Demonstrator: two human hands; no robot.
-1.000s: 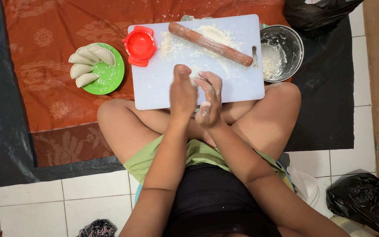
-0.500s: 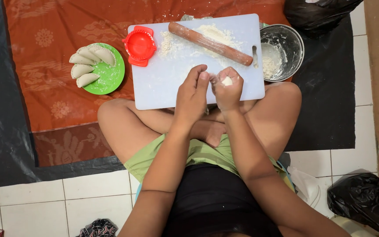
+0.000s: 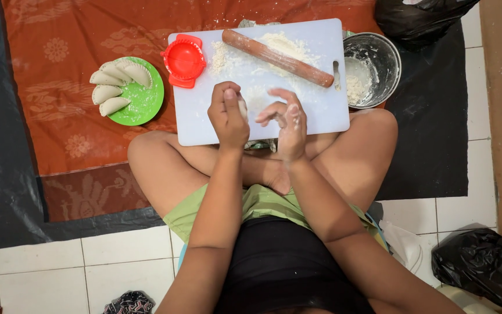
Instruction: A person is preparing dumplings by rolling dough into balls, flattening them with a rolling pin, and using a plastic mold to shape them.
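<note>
The person sat cross-legged on the floor with a white board (image 3: pixel 321 110) resting against the knees. The left hand (image 3: pixel 228 116) was curled into a loose fist over the board's near edge, its fingers (image 3: pixel 223 96) bent around a small piece of dough (image 3: pixel 242 106), of which only a pale sliver showed beside the thumb. The right hand (image 3: pixel 286 119) hovered just beside it, palm turned inward and dusted with flour, its fingers (image 3: pixel 274 110) spread and slightly bent, holding nothing; the two hands were close but apart.

A wooden rolling pin (image 3: pixel 277 57) lay slantwise on the far half of the board, across a patch of loose flour (image 3: pixel 286 43). A red dumpling press (image 3: pixel 185 60) sat closed at the board's far left corner, partly over its edge. To the left of that, a green plate (image 3: pixel 146 102) on the orange cloth (image 3: pixel 59 116) carried four folded dumplings (image 3: pixel 114 90), lying side by side. A metal bowl (image 3: pixel 373 61) with flour residue stood just beside the board's right edge. Black bags (image 3: pixel 477 267) lay on the tiled floor at the right, near and far.
</note>
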